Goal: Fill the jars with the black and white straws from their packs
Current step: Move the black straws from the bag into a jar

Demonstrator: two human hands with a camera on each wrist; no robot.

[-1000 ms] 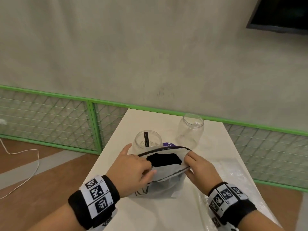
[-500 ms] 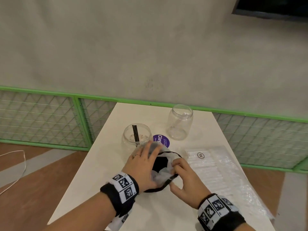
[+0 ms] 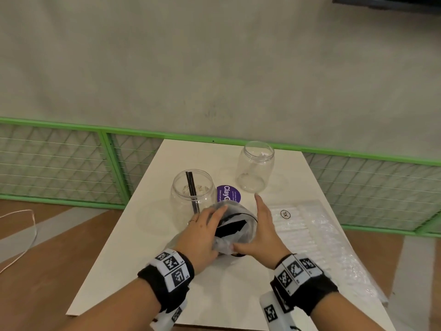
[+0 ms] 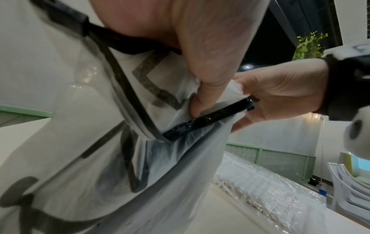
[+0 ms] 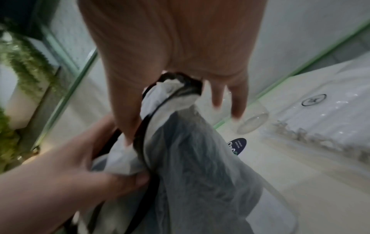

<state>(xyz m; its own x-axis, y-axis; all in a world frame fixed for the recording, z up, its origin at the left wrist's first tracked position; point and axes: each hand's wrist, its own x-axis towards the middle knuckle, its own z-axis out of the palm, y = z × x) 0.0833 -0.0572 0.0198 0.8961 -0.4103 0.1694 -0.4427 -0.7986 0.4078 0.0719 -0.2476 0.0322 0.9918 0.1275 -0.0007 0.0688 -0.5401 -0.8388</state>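
Head view: on the desk, the left hand and right hand clasp the black-straw pack before the near jar holding two black straws.
Left wrist view: left grip pinches the pack's rim.
Right wrist view: right thumb hooks the mouth, fingers extended.

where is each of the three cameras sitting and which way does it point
Head: worn on the head, looking forward and down at the table, two jars and both wristbanded forearms.
Left wrist: under the left hand, looking along it at the black straw pack; the right hand shows beyond.
Right wrist: under the right hand, looking down the pack towards the far jar; the left hand shows below.
Shared: all three show the pack, gripped by both hands; head and right wrist share the purple sticker.
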